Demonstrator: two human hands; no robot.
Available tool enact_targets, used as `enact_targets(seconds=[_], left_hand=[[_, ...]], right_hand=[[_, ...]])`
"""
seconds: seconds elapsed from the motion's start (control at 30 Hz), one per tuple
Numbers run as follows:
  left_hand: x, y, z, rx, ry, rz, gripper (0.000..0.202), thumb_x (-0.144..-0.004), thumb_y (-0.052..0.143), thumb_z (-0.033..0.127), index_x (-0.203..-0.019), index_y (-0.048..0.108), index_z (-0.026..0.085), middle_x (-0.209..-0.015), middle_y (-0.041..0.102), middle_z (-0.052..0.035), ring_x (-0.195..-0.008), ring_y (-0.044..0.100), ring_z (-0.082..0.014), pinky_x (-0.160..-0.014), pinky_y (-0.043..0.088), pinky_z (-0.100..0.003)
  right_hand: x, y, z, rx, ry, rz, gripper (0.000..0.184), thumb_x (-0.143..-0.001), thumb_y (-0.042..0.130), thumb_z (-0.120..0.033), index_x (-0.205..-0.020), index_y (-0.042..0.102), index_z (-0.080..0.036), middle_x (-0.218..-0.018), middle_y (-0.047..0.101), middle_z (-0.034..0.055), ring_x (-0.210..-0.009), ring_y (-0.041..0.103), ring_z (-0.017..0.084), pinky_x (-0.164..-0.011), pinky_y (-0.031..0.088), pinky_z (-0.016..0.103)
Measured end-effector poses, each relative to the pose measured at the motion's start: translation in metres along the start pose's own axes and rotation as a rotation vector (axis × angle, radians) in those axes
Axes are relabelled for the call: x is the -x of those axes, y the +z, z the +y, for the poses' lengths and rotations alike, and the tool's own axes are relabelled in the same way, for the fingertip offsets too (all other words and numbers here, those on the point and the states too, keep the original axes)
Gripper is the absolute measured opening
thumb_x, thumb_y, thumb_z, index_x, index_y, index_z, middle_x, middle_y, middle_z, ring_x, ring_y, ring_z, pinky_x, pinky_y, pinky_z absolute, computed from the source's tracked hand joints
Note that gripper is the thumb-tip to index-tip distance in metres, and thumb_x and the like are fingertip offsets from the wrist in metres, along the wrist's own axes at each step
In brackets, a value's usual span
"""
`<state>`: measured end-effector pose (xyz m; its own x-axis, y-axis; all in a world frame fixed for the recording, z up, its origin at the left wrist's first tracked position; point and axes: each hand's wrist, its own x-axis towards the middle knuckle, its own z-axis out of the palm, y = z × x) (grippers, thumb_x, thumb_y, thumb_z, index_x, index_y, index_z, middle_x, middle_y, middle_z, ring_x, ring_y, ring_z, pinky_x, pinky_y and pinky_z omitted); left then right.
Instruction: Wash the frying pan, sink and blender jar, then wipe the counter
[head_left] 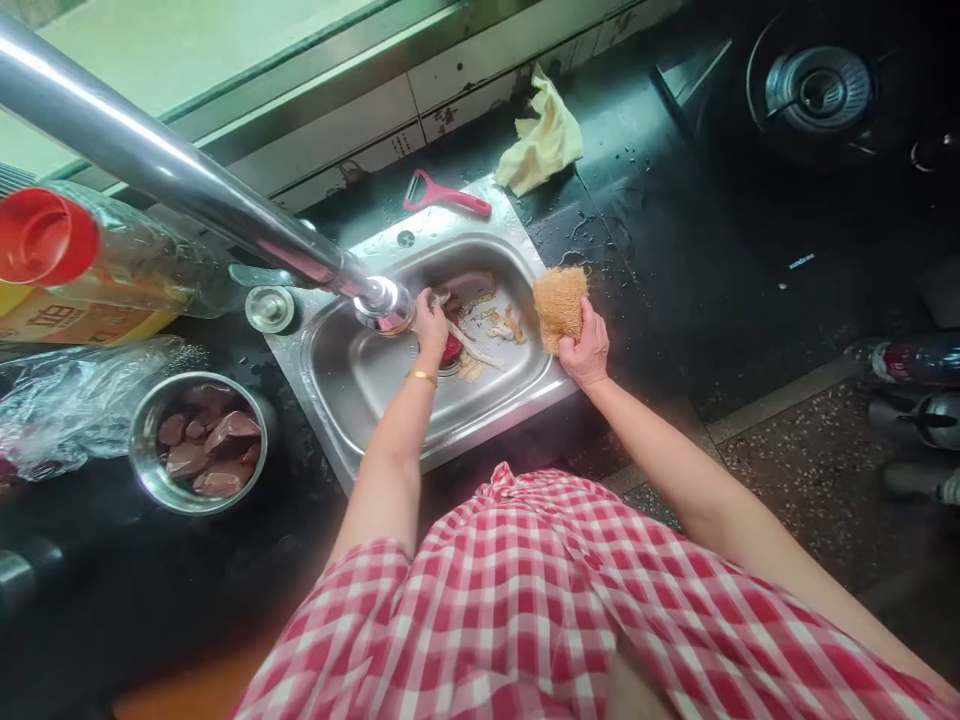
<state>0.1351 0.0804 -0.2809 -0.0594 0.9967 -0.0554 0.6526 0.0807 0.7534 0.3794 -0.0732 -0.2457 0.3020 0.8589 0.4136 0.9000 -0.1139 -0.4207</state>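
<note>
A wet black counter (675,250) runs under a white tiled wall (352,130); speckled brown floor (810,480) lies at right, in daylight.

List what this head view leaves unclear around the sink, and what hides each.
Grip of the left hand: head view, seen from behind, fingertips too small.
Drain of the sink: head view, mostly under the left hand.
Label of the bottle: head view, blurred, cut by left edge.
Lower end of the scrubber: head view, inside the right hand.
</note>
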Motion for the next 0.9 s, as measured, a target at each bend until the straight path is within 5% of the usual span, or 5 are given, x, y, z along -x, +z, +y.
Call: enact_targets(seconds=[0.17,0.37,0.6,0.77,0.9], left_hand=[[-0.01,0.074,0.021,0.086,-0.263,0.037,0.04,-0.082,0.043,0.005,-0.121,0.051,0.006,-0.131,0.051,-0.0253,-0.128,0.046,-0.0304,-0.107,0.031,-0.048],[0.01,0.123,0.05,0.174,0.1,-0.232,0.049,-0.081,0.047,0.008,-0.13,0.049,0.011,-0.129,0.056,-0.0169,-0.118,0.052,-0.0235,-0.102,0.038,-0.037],[0.024,0.056,0.003,-0.385,0.735,-0.78,0.018,-0.079,0.056,0.016,-0.084,0.072,0.021,-0.091,0.066,-0.0109,-0.101,0.052,-0.0281,-0.093,0.035,-0.045],[-0.003,0.001,-0.013,-0.496,0.587,-0.555,0.023,-0.08,0.051,0.015,-0.083,0.073,0.02,-0.091,0.066,-0.0119,-0.098,0.051,-0.028,-0.09,0.034,-0.043],[0.02,0.024,0.014,-0.31,0.603,-0.484,0.041,-0.08,0.04,0.006,-0.1,0.072,0.022,-0.099,0.068,-0.0074,-0.096,0.054,-0.0212,-0.089,0.037,-0.036]], right_hand=[[0.0,-0.001,0.001,0.061,-0.027,0.003,0.072,-0.067,0.041,-0.02,-0.138,0.035,-0.013,-0.114,0.059,0.0167,-0.098,0.058,0.031,-0.092,0.047,0.049],[-0.002,-0.004,-0.001,0.089,-0.037,-0.004,0.073,-0.068,0.041,-0.02,-0.139,0.034,-0.012,-0.115,0.058,0.0171,-0.099,0.058,0.031,-0.093,0.047,0.048],[-0.004,-0.003,0.0,0.063,-0.031,-0.02,0.073,-0.067,0.041,-0.02,-0.139,0.035,-0.011,-0.116,0.058,0.0173,-0.1,0.057,0.031,-0.093,0.047,0.049],[-0.005,0.0,0.001,0.059,-0.037,-0.012,0.071,-0.067,0.042,-0.02,-0.137,0.037,-0.01,-0.11,0.059,0.0169,-0.098,0.057,0.03,-0.092,0.047,0.047],[-0.005,0.002,0.001,0.05,-0.059,0.012,0.069,-0.068,0.042,-0.02,-0.136,0.039,-0.008,-0.107,0.059,0.0164,-0.095,0.057,0.029,-0.09,0.048,0.046]])
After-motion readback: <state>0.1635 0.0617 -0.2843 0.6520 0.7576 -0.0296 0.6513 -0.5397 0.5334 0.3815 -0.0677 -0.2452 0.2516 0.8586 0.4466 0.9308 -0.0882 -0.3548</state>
